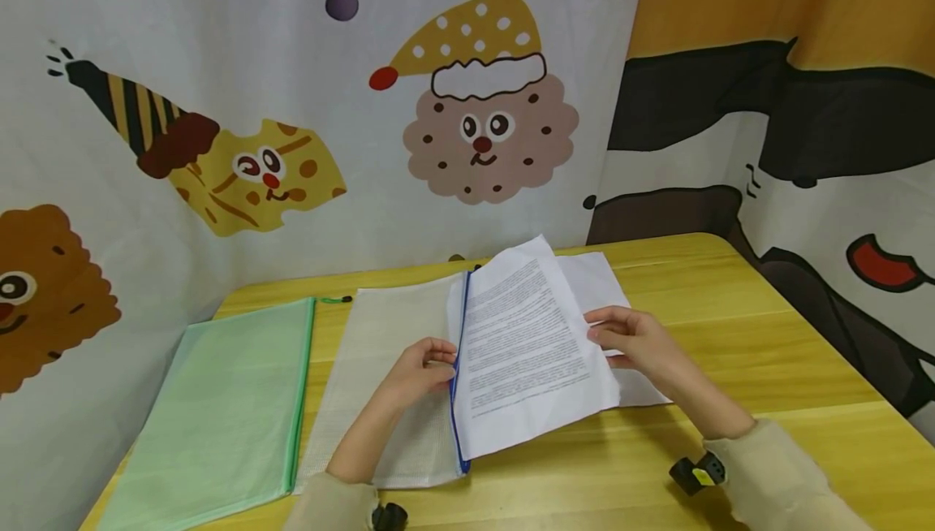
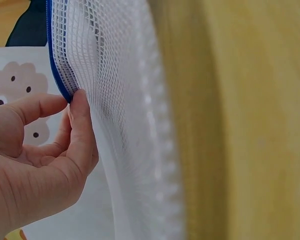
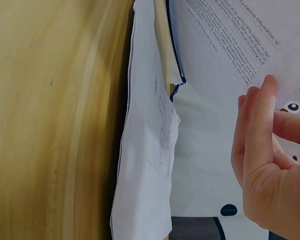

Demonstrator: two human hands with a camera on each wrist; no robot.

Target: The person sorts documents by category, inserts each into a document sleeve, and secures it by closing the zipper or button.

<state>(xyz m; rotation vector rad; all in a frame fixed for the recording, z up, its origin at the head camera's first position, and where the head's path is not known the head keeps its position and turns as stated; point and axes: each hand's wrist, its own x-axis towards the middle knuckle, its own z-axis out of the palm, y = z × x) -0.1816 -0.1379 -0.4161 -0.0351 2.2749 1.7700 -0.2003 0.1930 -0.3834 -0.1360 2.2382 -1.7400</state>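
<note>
My left hand point(image 1: 415, 370) pinches the blue zipper edge point(image 2: 54, 65) of a white mesh zip pouch point(image 1: 390, 312) between thumb and fingers. Over the table leans a printed paper sheet point(image 1: 522, 352), its left side along that blue edge and its right side raised. At the sheet's right edge is my right hand point(image 1: 643, 344), its fingers extended and fingertips right at the paper. In the right wrist view these fingers point(image 3: 260, 130) overlap the printed page. More white paper point(image 1: 646, 389) lies beneath and to the right; its printed side shows in the right wrist view.
To the left lies a green zip pouch point(image 1: 226, 401) with a green pull cord point(image 1: 336, 300). The wooden table point(image 1: 767, 336) ends at a cartoon-print curtain point(image 1: 307, 76) behind. Dark wrist cameras point(image 1: 690, 476) are strapped at both sleeves.
</note>
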